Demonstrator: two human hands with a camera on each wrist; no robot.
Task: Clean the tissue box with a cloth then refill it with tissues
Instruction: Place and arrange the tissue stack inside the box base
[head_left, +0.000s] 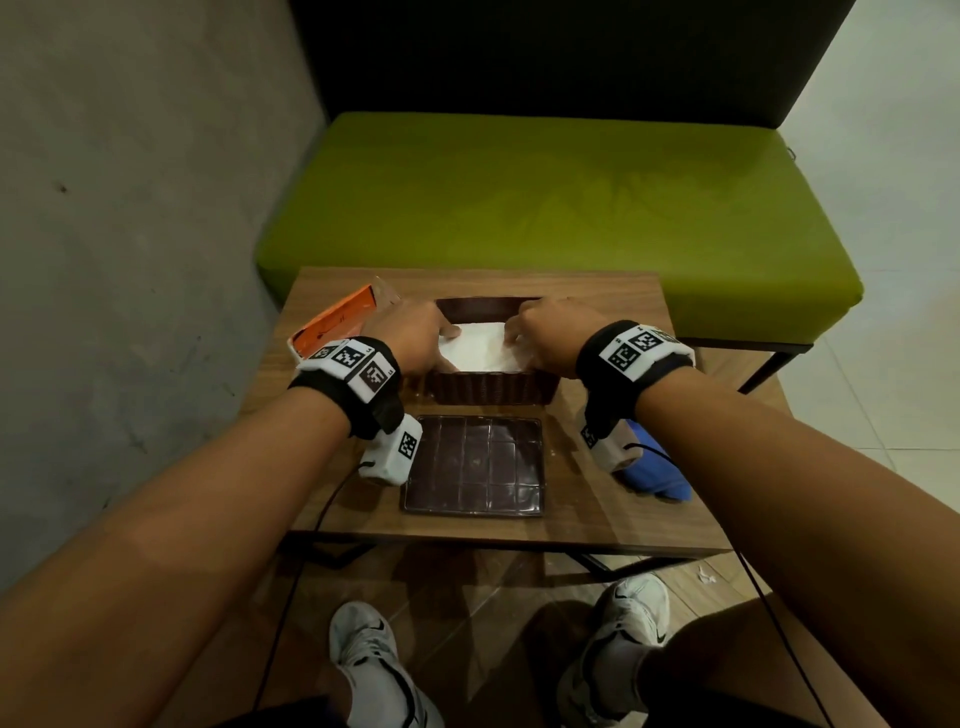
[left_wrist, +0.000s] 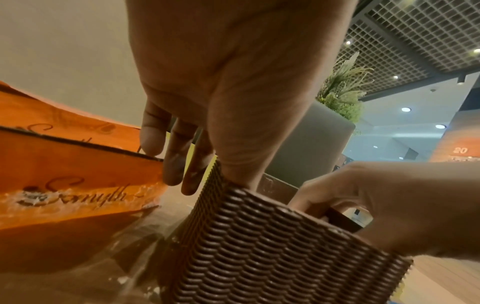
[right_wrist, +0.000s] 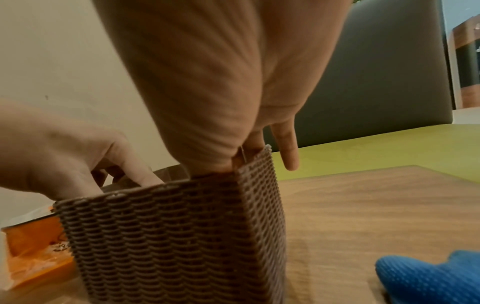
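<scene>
The brown woven tissue box (head_left: 493, 387) stands open on the wooden table (head_left: 597, 504), with a white stack of tissues (head_left: 475, 348) lying in it. My left hand (head_left: 410, 338) is at the box's left end: its thumb presses on the tissues while its straight fingers (left_wrist: 179, 164) hang outside the wall (left_wrist: 272, 246). At the right end my right hand (head_left: 545, 335) curls its fingers down into the box (right_wrist: 176, 236) onto the stack's edge, one finger (right_wrist: 288, 150) left outside. The box's brown lid (head_left: 475, 465) lies flat in front.
An opened orange tissue pack (head_left: 332, 325) lies just left of the box, close to my left fingers. A blue cloth (head_left: 654, 473) sits on the table's right side. Behind the table is a green bench (head_left: 545, 208), and a grey wall (head_left: 130, 208) stands to the left.
</scene>
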